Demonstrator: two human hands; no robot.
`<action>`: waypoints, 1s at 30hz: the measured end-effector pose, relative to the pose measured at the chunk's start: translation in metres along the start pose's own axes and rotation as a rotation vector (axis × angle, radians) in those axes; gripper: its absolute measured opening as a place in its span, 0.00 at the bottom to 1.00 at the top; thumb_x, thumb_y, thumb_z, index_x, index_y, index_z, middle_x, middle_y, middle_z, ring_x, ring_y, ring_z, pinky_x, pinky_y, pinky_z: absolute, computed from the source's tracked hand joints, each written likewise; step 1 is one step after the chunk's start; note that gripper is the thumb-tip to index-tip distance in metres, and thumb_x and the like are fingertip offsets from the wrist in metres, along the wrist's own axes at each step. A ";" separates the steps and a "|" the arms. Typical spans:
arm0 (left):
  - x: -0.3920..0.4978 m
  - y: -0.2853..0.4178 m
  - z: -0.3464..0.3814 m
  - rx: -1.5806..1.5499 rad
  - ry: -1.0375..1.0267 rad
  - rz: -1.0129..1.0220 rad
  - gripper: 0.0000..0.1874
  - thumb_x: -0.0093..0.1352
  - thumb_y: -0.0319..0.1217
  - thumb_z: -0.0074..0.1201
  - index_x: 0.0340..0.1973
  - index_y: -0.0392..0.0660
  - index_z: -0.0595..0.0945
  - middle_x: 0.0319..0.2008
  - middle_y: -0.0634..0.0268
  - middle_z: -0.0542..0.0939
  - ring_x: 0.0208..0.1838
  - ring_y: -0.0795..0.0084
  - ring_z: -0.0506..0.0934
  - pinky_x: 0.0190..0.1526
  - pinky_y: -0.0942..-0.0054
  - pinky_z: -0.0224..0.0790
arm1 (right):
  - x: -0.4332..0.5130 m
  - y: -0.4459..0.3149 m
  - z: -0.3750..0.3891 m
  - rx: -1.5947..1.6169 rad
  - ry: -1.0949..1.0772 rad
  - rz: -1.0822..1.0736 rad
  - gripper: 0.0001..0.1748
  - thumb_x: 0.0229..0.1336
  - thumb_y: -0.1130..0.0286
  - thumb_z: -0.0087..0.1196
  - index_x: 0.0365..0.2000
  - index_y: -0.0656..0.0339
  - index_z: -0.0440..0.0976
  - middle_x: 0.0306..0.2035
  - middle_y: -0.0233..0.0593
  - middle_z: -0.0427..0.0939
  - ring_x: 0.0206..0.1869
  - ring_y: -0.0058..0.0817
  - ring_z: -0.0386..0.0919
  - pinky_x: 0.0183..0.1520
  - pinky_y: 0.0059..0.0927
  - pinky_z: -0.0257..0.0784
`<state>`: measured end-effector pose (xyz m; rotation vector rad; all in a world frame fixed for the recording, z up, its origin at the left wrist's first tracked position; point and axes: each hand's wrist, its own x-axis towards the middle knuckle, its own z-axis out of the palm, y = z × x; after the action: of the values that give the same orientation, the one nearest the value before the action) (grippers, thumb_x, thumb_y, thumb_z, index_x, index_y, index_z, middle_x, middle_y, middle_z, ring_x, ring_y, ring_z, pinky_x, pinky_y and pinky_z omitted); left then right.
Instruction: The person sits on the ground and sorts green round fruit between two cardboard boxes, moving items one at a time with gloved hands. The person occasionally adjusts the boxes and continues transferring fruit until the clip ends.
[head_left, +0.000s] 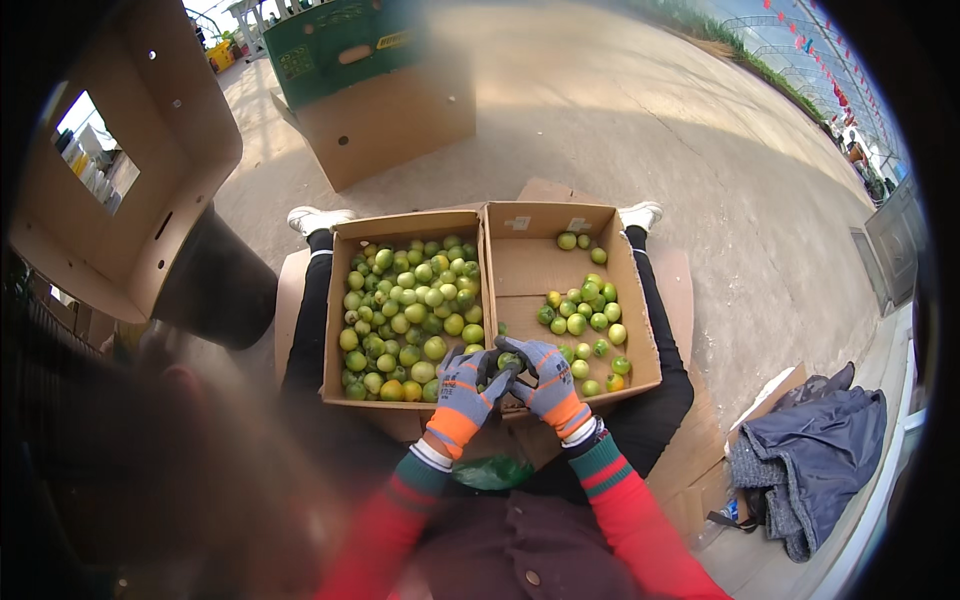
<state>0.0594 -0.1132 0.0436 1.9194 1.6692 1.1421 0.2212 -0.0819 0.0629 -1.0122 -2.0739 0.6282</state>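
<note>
Two cardboard boxes stand side by side between my legs. The left box (405, 405) is well filled with green tomatoes (406, 280), a few of them yellow-orange. In the right box (517, 262) fewer tomatoes (576, 324) lie, mostly towards its right side. My left hand (463, 386) and my right hand (541, 375), both in grey and orange work gloves, meet over the near end of the wall between the boxes. A dark green tomato (508, 361) is held between their fingertips; the gloves partly cover it.
A black bucket (217, 277) stands at the left beneath a large tilted cardboard box (142, 142). Ahead is a brown carton (397, 120) with a green one (337, 52) on top. A dark jacket (825, 450) lies at the right. Green plastic (493, 472) lies near my lap.
</note>
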 end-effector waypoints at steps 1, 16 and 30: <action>0.004 -0.001 -0.002 -0.004 -0.009 -0.002 0.16 0.62 0.35 0.62 0.44 0.46 0.81 0.38 0.61 0.81 0.46 0.57 0.75 0.58 0.56 0.60 | -0.003 0.007 0.003 0.030 0.062 -0.003 0.33 0.47 0.70 0.63 0.56 0.59 0.70 0.41 0.39 0.78 0.40 0.32 0.74 0.44 0.32 0.69; 0.035 -0.115 -0.074 0.991 -0.178 -0.399 0.21 0.63 0.42 0.56 0.49 0.49 0.80 0.49 0.57 0.78 0.58 0.58 0.71 0.66 0.55 0.50 | -0.007 0.069 0.008 1.246 0.642 0.945 0.45 0.60 0.28 0.33 0.53 0.59 0.70 0.31 0.33 0.78 0.28 0.20 0.73 0.37 0.22 0.72; 0.012 -0.013 -0.008 -0.765 -0.038 -0.341 0.18 0.70 0.27 0.52 0.54 0.35 0.75 0.42 0.54 0.81 0.45 0.68 0.79 0.48 0.72 0.71 | -0.008 0.059 0.009 0.986 0.567 0.639 0.35 0.67 0.41 0.39 0.56 0.63 0.69 0.32 0.35 0.78 0.30 0.19 0.74 0.37 0.21 0.71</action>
<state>0.0449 -0.1008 0.0431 1.1257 1.2088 1.3256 0.2446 -0.0555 0.0135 -1.0363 -0.7271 1.3137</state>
